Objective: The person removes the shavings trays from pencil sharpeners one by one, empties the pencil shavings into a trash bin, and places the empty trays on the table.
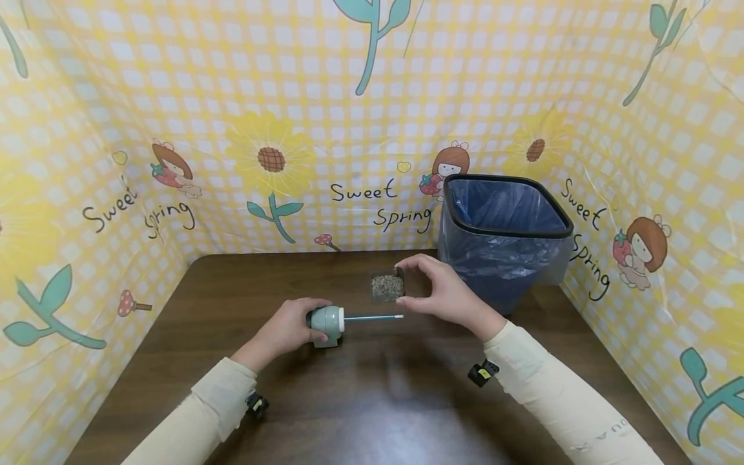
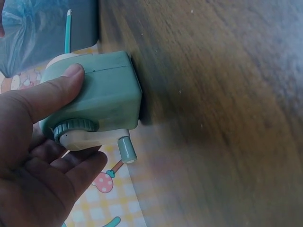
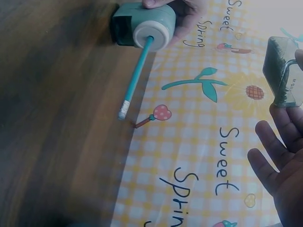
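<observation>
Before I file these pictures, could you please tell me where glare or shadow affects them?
Head view: pale glare on the near part of the wooden table, soft shadow beyond it; left wrist view: whitish sheen at upper right, dark shadow beside the green pencil sharpener; right wrist view: the patterned sheet washes out at upper right, near the shavings container, with the wood dim at left.

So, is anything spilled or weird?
Nothing looks spilled. One odd thing: the little box of shavings, pinched in the right fingers, seems to be missing from the green sharpener, which shows a dark opening.
</observation>
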A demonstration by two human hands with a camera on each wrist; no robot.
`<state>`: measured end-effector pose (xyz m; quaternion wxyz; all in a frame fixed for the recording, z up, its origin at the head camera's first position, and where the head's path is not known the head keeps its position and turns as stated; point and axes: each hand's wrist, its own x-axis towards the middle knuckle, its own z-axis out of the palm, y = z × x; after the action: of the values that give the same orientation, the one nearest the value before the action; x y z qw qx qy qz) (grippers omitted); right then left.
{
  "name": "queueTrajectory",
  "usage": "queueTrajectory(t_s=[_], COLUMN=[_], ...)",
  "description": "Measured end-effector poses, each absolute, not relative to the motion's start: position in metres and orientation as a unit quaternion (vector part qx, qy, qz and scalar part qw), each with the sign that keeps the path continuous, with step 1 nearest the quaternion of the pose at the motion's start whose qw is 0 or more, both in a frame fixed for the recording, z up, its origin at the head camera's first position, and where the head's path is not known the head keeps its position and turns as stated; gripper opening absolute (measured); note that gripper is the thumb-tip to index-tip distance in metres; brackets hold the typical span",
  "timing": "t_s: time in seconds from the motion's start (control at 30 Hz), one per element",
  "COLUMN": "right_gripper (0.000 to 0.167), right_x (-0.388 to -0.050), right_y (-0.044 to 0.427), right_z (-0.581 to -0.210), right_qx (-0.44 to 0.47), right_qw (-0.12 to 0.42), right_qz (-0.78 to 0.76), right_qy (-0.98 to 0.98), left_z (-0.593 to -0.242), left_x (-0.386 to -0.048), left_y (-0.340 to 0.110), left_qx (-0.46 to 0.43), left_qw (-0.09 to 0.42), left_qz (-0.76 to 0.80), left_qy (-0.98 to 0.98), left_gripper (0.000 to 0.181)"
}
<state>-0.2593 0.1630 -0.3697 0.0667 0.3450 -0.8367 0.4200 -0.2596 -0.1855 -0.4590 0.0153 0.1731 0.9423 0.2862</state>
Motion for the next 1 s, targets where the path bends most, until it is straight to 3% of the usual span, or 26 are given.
queueTrajectory(t_s=[1.0], right_gripper=[0.053], right_x=[-0.257], right_y=[0.181], right_z=[-0.321], right_qx=[0.355], right_qw=[0.093], right_qz=[0.386], right_qy=[-0.847], left_z=[-0.461], left_x=[-0.262], left_y=[-0.183], left_qx=[0.163], left_qw=[0.022], left_qz=[0.307], left_qy=[0.937], left_gripper=[0.067])
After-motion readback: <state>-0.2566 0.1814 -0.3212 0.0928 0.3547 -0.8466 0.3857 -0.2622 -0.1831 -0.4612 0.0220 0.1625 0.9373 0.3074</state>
